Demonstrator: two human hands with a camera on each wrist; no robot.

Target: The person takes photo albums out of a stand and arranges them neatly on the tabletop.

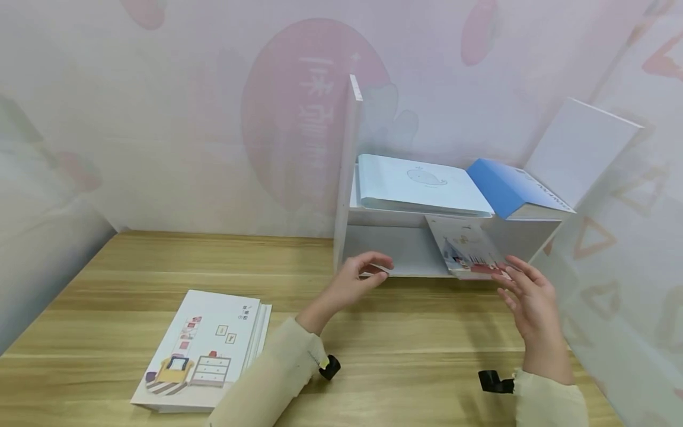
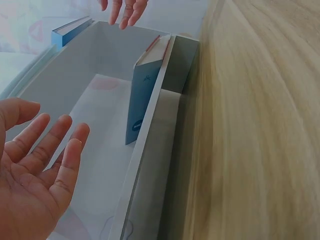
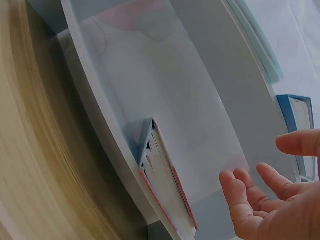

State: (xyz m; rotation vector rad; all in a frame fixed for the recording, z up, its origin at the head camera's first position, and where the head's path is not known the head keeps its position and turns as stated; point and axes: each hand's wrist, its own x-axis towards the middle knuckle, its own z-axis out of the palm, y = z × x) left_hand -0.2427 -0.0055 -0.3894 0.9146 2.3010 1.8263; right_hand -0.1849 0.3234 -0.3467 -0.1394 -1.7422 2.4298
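Note:
A book with an illustrated cover [image 1: 469, 249] lies in the lower compartment of a white shelf [image 1: 344, 178], near its front edge. Its blue spine [image 2: 142, 100] shows in the left wrist view, and its page edges [image 3: 167, 165] face the right wrist camera. My right hand [image 1: 533, 302] is by the book's front right corner, fingers loosely bent and holding nothing; the right wrist view shows a gap between them. In front of the shelf's left part, my left hand [image 1: 354, 284] hovers with relaxed fingers and nothing in its grasp.
On the upper board lie a pale book with a whale [image 1: 421, 181] and a blue book [image 1: 517, 190]. A white panel [image 1: 581, 148] leans at the shelf's right end. Stacked white books with a furniture drawing [image 1: 203, 350] lie on the wooden table [image 1: 80, 308] at left.

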